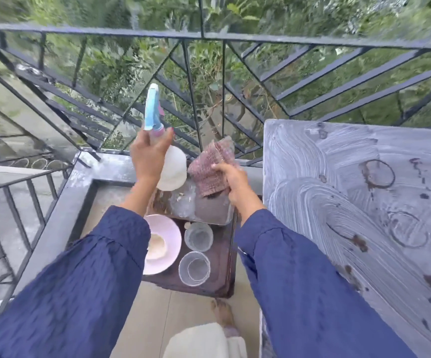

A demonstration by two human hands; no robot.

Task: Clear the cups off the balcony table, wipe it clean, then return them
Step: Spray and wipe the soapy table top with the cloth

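Your left hand [149, 154] gripped the spray bottle [173, 169], your right hand [236, 180] clutched the cloth [213, 164], ready for wiping; the glass cups [198, 236] sat lower centre on a side table [221, 257], off the stained balcony table [364, 228].

Two clear cups [198, 236] upright on dark stand [221, 257]; grey table [364, 156] ring-stained.
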